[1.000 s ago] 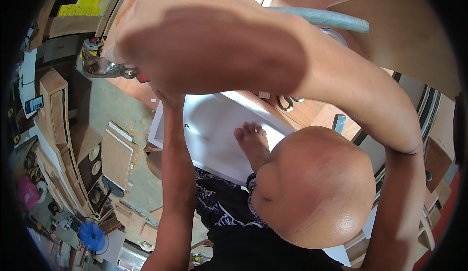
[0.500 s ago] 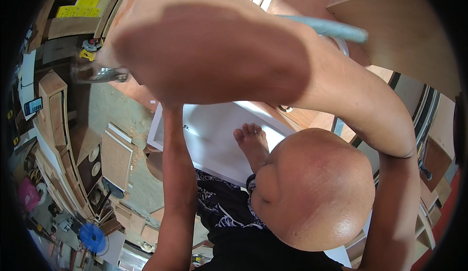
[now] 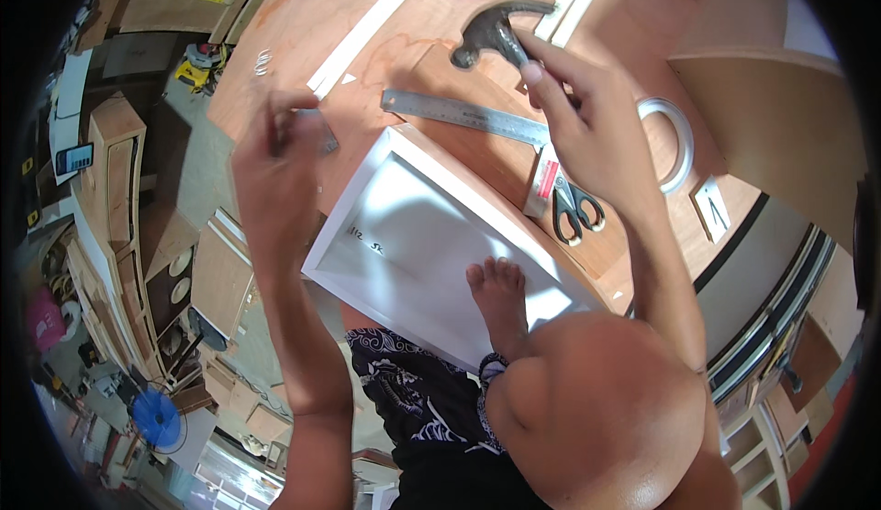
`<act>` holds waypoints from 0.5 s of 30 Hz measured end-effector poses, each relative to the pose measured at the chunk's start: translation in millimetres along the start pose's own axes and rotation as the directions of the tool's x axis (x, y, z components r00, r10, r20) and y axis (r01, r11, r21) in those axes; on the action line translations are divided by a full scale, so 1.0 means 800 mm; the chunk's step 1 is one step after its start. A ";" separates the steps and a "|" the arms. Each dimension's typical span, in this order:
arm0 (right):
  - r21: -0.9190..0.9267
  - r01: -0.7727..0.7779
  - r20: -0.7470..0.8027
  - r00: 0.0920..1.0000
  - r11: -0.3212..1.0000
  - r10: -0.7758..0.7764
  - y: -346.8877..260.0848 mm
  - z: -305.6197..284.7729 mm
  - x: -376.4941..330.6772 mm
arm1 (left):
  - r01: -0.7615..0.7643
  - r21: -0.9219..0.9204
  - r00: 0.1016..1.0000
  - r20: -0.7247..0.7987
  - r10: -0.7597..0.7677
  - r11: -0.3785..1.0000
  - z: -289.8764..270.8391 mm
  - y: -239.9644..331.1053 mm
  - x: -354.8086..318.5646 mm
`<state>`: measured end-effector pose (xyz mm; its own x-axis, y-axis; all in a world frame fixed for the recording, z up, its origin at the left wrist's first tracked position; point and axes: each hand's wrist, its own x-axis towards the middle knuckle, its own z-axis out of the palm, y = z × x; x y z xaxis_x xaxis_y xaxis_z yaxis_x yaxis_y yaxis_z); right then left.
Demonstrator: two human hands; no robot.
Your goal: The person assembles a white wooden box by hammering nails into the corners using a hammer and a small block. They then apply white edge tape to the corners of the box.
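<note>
Above the tabletop (image 3: 431, 16), beyond the white-lined box (image 3: 420, 246), the right hand (image 3: 585, 113) grips a claw hammer (image 3: 492, 31) just below its head: likely rigid, head-heavy, best taken by the handle. Near the tabletop's left edge, the left hand (image 3: 273, 159) blurs; I cannot tell its hold.

The right hand (image 3: 592, 120) grips; the left hand (image 3: 273, 154) blurs.

At upper centre, there is room over the table (image 3: 424, 22) between the white strip (image 3: 362, 37) and hammer (image 3: 491, 33); at lower centre, a foot (image 3: 503, 299) and knee (image 3: 606, 409) obstruct the white box's (image 3: 413, 276) right part.
</note>
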<state>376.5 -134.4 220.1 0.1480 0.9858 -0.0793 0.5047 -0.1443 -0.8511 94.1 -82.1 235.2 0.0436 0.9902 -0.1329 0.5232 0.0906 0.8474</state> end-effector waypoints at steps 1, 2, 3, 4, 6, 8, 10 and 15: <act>0.016 -0.065 0.026 0.998 0.998 0.065 0.005 0.011 -0.006 | -0.010 0.227 0.993 0.118 -0.017 0.974 0.003 -0.015 0.009; 0.065 -0.111 0.043 0.993 0.992 0.108 0.008 0.022 -0.011 | -0.011 0.266 0.991 0.132 -0.025 0.964 0.013 -0.025 0.011; 0.104 -0.168 0.057 0.985 0.980 0.163 0.012 0.028 -0.016 | -0.018 0.248 0.984 0.177 -0.027 0.969 0.022 -0.040 0.015; 0.146 -0.243 0.096 0.968 0.959 0.231 0.010 0.037 -0.021 | -0.017 0.236 0.976 0.215 -0.035 0.972 0.025 -0.058 0.014; 0.163 -0.338 0.168 0.935 0.927 0.311 0.016 0.048 -0.024 | 0.022 0.251 0.955 0.281 -0.095 0.968 0.028 -0.068 0.015; 0.183 -0.390 0.228 0.910 0.903 0.347 0.028 0.058 -0.029 | 0.090 0.306 0.923 0.332 -0.195 0.948 0.030 -0.057 0.020; 0.188 -0.417 0.261 0.894 0.889 0.364 0.034 0.068 -0.030 | 0.052 0.261 0.925 0.350 -0.145 0.964 0.031 -0.063 0.025; 0.242 -0.501 0.352 0.843 0.831 0.406 0.040 0.084 -0.030 | 0.217 0.223 0.870 0.396 -0.292 0.950 0.032 -0.067 0.039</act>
<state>332.1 -157.0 159.7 0.0301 0.8032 -0.5950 0.1393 -0.5928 -0.7932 89.2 -58.4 172.7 0.2226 0.7933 -0.5667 0.6965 0.2774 0.6618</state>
